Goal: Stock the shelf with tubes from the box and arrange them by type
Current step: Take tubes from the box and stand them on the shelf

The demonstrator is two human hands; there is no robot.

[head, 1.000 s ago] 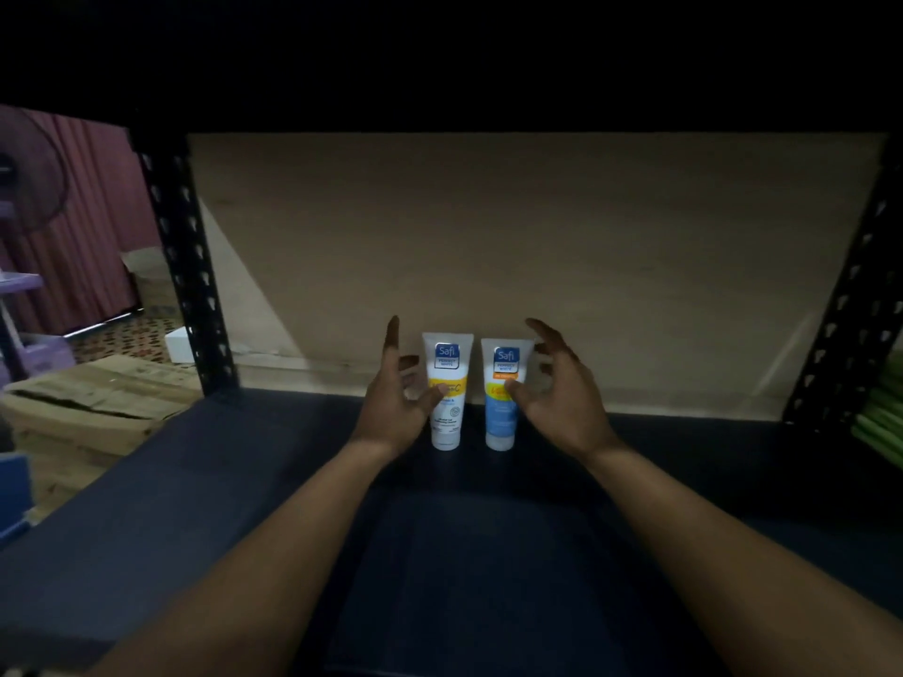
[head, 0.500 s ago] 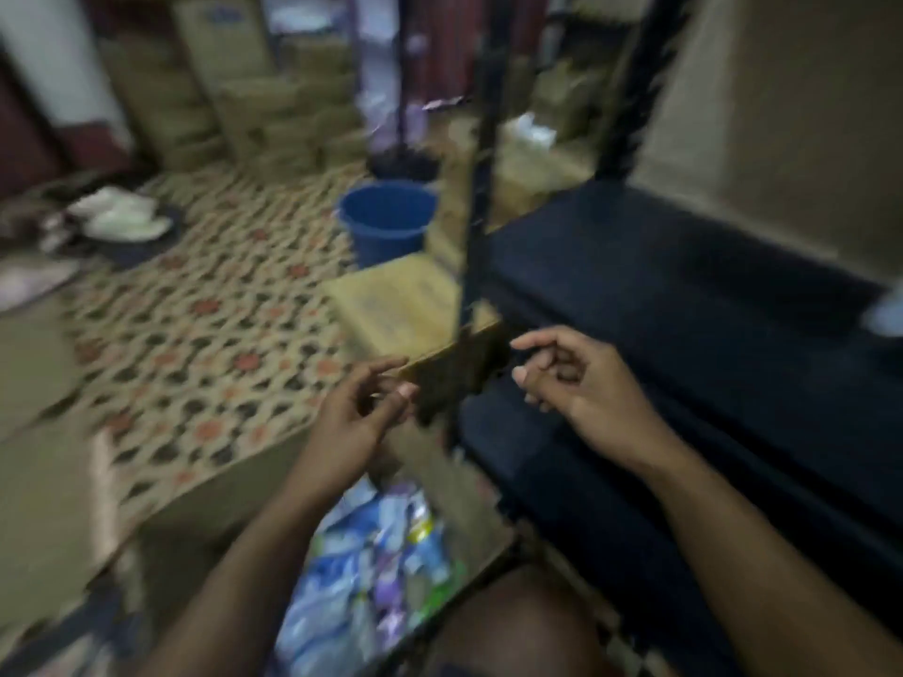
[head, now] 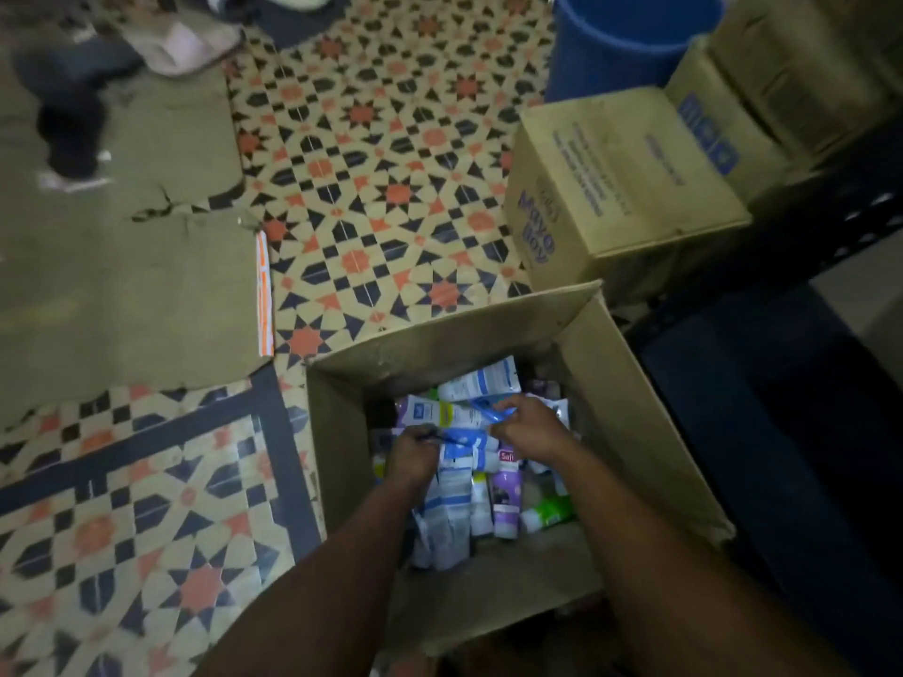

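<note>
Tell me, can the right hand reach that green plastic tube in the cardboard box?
Probably yes. The green plastic tube lies uncovered on the pile inside the open cardboard box, close to the right hand. But its fingers pinch a blue-and-white tube, so it should drop that first.

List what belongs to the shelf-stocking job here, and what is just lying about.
Job: box, tubes, shelf, left hand and right hand in the box.
Lying about: bucket, closed carton, flat cardboard.

The box (head: pixel 635 408) stands open above; heaped tubes (head: pixel 457 500) leave only its near end bare
</note>
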